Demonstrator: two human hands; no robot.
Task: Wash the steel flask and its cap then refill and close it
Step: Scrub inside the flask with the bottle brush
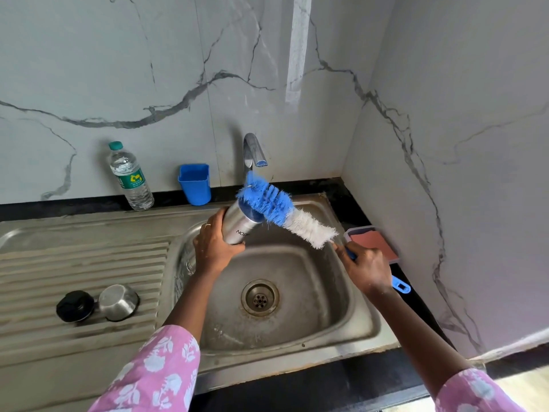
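One steel flask [240, 226] is held above the basin of the single sink [326, 316], tilted with its mouth pointing up and away towards the one tap [251, 147]. The left hand [215, 248] grips its lower body, fingers curled over the far side and thumb wrapped round the near side; one ring [208, 225] shows on a finger. The right hand [368, 269] is closed round the blue handle of one bottle brush [285, 214], the handle's end sticking out behind the hand. The brush head is outside the flask; its blue bristles lie against the flask's mouth, and the white bristles run back towards the right hand.

Two cap parts sit on the ribbed drainboard [74, 263] to the left of the basin, just beside each other: one black stopper [75, 306] and one steel cap [118, 301], which lies tipped on its side. Both are well apart from the flask.

Along the back edge stand one clear plastic water bottle [132, 179] with a green top, upright, and one blue cup [194, 184] near the tap. On the black counter [341, 379] at the right of the sink, near the wall, lies one tray holding a pink sponge [377, 243]. One round drain [260, 297] sits in the basin floor. Two pink floral sleeves [154, 376] cover the forearms.
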